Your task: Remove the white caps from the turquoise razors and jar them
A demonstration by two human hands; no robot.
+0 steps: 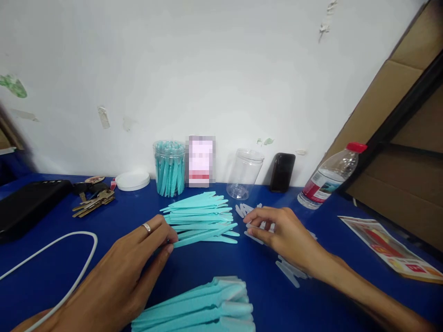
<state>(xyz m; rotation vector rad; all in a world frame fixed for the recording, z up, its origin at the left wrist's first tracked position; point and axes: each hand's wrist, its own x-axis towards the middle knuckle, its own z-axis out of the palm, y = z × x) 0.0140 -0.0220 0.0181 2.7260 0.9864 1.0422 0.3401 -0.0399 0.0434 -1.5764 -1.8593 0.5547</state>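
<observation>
My left hand point(138, 263), with a ring on one finger, pinches the left end of a teal stick point(204, 235) at the near side of a teal pile point(197, 213). My right hand point(277, 230) is over scattered translucent pieces point(290, 272), its thumb and fingertips closed around one translucent piece point(254, 229). Nearer to me lies a second bundle of teal sticks point(207, 306) with pale, translucent ends. Behind the pile stands a clear jar full of teal sticks point(170, 170). An empty clear jar point(244, 175) is further right.
Along the wall are a white lid point(132, 180), a card point(200, 161), a dark phone-like object point(283, 172) and a red-capped bottle point(330, 177). Keys point(95, 203), a black box point(31, 203) and a white cable point(81, 272) are left. A leaflet point(391, 249) lies right.
</observation>
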